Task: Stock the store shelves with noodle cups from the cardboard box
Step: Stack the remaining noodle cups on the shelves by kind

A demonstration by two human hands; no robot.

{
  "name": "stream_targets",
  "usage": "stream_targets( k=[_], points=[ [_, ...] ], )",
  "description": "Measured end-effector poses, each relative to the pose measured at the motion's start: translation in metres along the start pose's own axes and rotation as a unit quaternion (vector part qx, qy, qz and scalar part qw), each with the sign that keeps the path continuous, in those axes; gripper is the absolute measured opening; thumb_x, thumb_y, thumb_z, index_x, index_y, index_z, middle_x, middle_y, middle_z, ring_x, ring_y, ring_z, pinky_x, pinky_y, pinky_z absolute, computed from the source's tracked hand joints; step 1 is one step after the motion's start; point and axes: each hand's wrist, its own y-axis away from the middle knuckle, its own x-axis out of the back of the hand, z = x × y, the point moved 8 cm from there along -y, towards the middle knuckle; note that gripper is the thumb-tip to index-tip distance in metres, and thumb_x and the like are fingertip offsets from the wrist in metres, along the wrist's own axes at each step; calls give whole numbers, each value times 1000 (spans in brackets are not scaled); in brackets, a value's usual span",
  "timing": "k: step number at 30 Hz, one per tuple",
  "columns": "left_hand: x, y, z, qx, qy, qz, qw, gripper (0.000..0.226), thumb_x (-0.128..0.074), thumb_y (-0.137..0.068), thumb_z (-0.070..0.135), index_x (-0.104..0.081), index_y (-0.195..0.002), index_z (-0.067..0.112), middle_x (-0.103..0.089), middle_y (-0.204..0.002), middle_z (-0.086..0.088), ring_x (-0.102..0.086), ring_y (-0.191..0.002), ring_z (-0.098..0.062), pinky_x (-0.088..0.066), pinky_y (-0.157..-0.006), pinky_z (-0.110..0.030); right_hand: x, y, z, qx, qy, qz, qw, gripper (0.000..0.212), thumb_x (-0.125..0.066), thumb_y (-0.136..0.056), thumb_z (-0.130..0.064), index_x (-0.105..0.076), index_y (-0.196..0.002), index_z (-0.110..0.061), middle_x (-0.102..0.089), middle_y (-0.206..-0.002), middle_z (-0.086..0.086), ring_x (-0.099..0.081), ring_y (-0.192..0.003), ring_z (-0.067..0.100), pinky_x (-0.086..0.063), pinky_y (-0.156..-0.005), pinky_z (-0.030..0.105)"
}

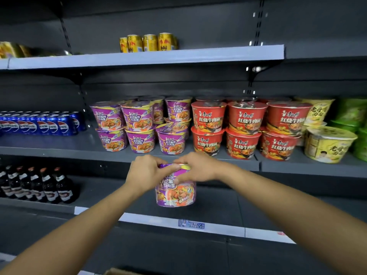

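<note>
I hold a purple noodle cup [175, 192] upright in both hands, just below the front edge of the middle shelf [123, 155]. My left hand [146, 172] grips its upper left side and rim. My right hand [196, 167] grips the upper right side, fingers over the lid. On the shelf above stand several purple noodle cups [139, 128] stacked two high. A corner of the cardboard box [117, 271] shows at the bottom edge.
Red noodle cups [244, 132] stand right of the purple ones, then yellow cups [325, 143] and green ones [357, 124]. Blue cola cans [39, 124] sit at left. Gold cans [149, 42] are on the top shelf. Dark bottles [39, 185] fill the lower shelf's left.
</note>
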Motion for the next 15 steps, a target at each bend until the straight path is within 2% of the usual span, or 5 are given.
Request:
stream_targets(
  k=[2, 4, 8, 12, 15],
  points=[
    [9, -4, 12, -28, -31, 19, 999, 56, -49, -69, 74, -77, -85, 28, -66, -60, 1, -57, -55, -8, -35, -47, -28, 14, -3, 1, 5, -5, 32, 999, 33, -70, -83, -35, -69, -114, -24, -70, -104, -3, -61, -92, 12, -48, -75, 29],
    [19, -8, 22, -56, -53, 41, 996, 56, -47, -72, 71, -76, -95, 29, -67, -61, 1, -55, -53, -7, -30, -45, -24, 25, -6, 5, 4, -37, 47, 998, 30, -69, -84, -31, -71, -113, -22, -72, -104, -1, -64, -95, 13, -52, -82, 32],
    [34, -17, 29, -105, -54, 67, 991, 66, -47, -73, 79, -74, -104, 27, -74, -78, 0, -66, -69, -13, -49, -56, -31, 45, -14, 9, 12, -110, 64, 992, 26, -69, -86, -21, -71, -111, -20, -71, -108, -2, -64, -100, 11, -53, -90, 33],
    [48, -37, 29, -149, -54, 73, 985, 38, -61, -86, 49, -72, -109, 20, -74, -92, 0, -66, -80, -15, -52, -65, -32, 64, -29, 14, 18, -147, 82, 986, 29, -65, -88, -17, -67, -117, -18, -70, -112, -1, -64, -102, 10, -52, -89, 24],
    [63, -55, 32, -195, -68, 92, 974, 30, -65, -88, 31, -70, -112, 14, -73, -102, -4, -67, -88, -19, -51, -74, -28, 84, -43, 18, 24, -150, 101, 983, 30, -64, -89, -17, -66, -119, -17, -69, -114, -2, -63, -102, 8, -51, -91, 26]
  ],
)
